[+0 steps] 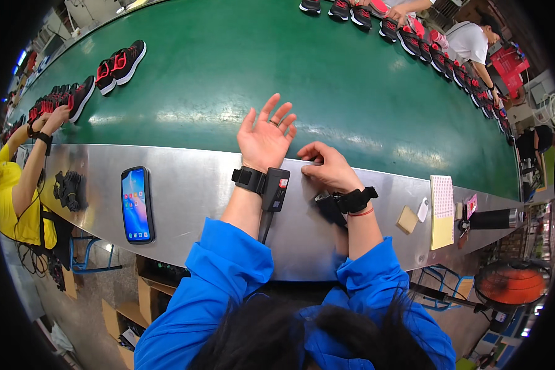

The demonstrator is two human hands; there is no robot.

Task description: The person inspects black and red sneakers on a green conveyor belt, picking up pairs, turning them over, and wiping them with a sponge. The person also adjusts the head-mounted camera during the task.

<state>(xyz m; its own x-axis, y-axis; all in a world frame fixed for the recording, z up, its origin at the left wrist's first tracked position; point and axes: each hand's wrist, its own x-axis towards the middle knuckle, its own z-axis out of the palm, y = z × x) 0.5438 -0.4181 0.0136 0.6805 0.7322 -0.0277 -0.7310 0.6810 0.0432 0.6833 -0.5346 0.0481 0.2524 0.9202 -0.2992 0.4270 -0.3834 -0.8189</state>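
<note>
My left hand (pixel 266 139) is held palm up over the edge of the green belt (pixel 222 68), fingers spread and nothing in it. A ring sits on one finger, and a black strap with a box-shaped device (pixel 275 190) is round that wrist. Just to its right, my right hand (pixel 332 169) hovers over the metal ledge (pixel 185 179), loosely curled, with a gap between thumb and fingers and no object visible there. Its wrist has a black strap (pixel 354 200) and a red cord. Left of my arms lies a phone (pixel 137 205) with its screen lit.
Black-and-red shoes (pixel 122 65) stand on the belt at left, with more (pixel 441 61) along its far right. Co-workers' hands handle shoes on both sides. A notepad (pixel 442 213), a tan block (pixel 407 219) and a black bottle (pixel 493 219) lie on the right; a fan (pixel 512 283) stands beyond.
</note>
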